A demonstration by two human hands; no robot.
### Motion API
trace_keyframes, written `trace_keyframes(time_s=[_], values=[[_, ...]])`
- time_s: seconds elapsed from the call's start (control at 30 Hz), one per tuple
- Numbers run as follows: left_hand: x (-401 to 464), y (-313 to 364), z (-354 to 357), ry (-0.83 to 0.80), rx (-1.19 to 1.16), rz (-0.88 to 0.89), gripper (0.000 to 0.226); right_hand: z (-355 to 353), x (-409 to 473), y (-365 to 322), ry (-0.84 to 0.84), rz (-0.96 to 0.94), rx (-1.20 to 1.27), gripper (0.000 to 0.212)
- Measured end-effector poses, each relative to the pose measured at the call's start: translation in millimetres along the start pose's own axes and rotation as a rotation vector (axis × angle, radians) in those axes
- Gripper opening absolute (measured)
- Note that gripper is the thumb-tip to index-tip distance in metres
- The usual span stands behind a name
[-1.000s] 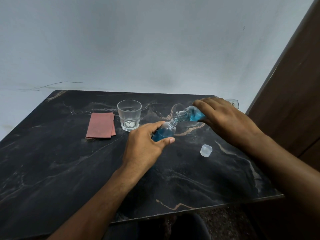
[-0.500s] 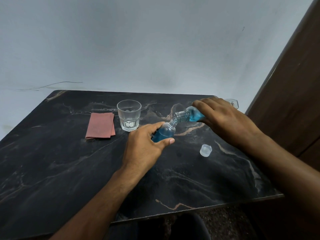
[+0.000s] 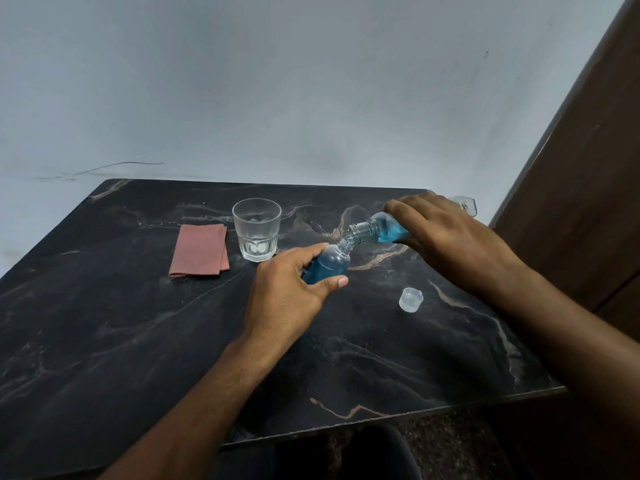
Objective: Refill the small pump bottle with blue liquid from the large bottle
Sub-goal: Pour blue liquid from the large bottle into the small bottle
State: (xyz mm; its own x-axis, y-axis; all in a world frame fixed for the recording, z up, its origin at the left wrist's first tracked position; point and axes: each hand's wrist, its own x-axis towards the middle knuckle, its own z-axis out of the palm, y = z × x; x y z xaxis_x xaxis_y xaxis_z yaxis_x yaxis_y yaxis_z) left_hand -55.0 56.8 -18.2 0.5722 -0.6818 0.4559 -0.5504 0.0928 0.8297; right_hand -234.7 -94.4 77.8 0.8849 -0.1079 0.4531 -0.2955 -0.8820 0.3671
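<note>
While the left hand (image 3: 289,292) grips the small pump bottle (image 3: 329,265) tilted to meet the spout, the right hand (image 3: 446,237) clasps the large bottle (image 3: 381,228) nearly level, pouring slowly near the desk's (image 3: 104,341) far edge.

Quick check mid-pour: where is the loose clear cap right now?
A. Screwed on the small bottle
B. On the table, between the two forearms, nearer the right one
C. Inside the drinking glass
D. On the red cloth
B: the clear cap lies alone on the dark table, apart from the cloth and glass, while the small bottle has an open neck under the large bottle.
</note>
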Motion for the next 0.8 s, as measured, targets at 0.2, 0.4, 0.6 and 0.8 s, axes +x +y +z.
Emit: trace_keyframes(time_s=[0.2,0.4,0.6,0.8], values=[[0.4,0.3,0.5,-0.003,0.002,-0.006,0.056,1.0,-0.9,0.3,-0.007,0.003,0.001,0.049],[1.2,2.1,0.5,-0.003,0.000,-0.006,0.055,0.3,-0.3,1.8,-0.018,0.009,-0.003,0.049],[0.5,4.8,0.9,-0.012,-0.015,-0.007,0.053,-1.4,-1.3,0.3,-0.008,0.023,0.017,0.045],[-0.2,5.0,2.8,-0.005,-0.039,-0.012,0.053,-1.0,-3.7,-5.5,0.022,0.068,0.077,0.043]])
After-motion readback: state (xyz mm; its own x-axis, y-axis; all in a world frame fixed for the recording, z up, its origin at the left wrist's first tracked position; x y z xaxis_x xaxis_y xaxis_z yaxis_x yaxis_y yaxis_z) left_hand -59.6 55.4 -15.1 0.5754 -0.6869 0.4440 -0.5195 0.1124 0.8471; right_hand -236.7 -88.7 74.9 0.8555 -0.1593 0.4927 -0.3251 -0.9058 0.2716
